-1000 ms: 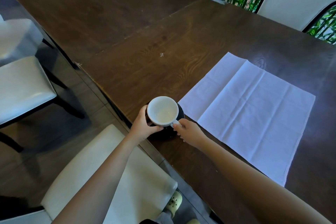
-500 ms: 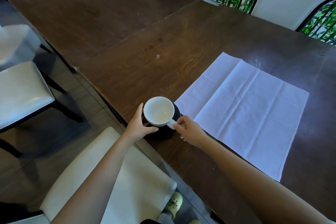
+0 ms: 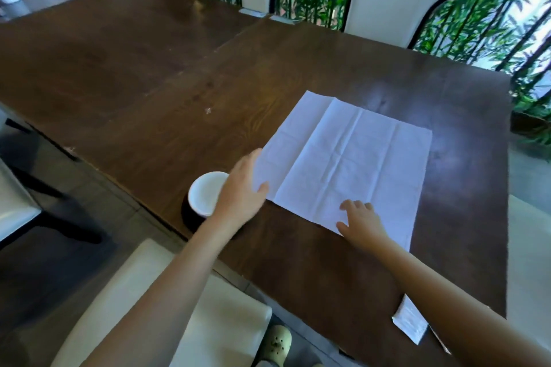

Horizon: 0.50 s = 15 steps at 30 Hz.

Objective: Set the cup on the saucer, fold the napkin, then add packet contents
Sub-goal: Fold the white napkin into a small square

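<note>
Napkin (image 3: pixel 348 164), white, creased, spread flat, cup (image 3: pixel 205 194) on saucer (image 3: pixel 188 216)

No lettering can be read anywhere; the packet (image 3: pixel 410 323) at the near right is too blurred.

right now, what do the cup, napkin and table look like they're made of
Cup: likely glazed ceramic; smooth white surface, thick rounded rim.
Napkin: thin white cloth or paper, can't tell which; matte, lying flat with fold creases.
Table: dark wood or wood veneer; visible grain, semi-gloss sheen.
</note>
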Each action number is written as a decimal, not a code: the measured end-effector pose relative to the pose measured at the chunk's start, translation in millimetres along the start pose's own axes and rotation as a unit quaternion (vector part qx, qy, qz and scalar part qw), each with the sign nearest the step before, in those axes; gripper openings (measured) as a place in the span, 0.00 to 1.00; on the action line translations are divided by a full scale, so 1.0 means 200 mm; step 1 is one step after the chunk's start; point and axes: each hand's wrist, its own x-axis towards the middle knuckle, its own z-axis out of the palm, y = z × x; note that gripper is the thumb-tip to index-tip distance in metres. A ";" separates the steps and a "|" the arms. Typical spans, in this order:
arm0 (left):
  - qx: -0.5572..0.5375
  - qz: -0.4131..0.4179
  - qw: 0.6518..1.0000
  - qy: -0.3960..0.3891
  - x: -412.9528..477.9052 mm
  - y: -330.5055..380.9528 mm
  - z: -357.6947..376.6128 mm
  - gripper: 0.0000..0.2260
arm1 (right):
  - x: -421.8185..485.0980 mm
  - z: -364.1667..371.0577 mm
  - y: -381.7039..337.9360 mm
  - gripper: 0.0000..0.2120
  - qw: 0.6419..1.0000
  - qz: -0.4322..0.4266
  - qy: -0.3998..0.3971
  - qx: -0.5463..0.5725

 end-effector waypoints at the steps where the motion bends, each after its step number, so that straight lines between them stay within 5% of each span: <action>1: 0.008 0.016 0.999 -0.035 0.01 0.05 0.09 0.27 | -0.02 0.00 0.06 0.22 0.999 0.015 0.009 -0.028; 8: 0.156 0.093 0.925 -0.333 -0.08 0.24 0.70 0.30 | -0.19 -0.03 0.39 0.31 0.992 0.120 -0.022 -0.042; 15: 0.216 0.150 0.909 -0.325 -0.20 0.38 0.98 0.26 | -0.22 -0.05 0.50 0.27 0.969 0.171 0.049 0.169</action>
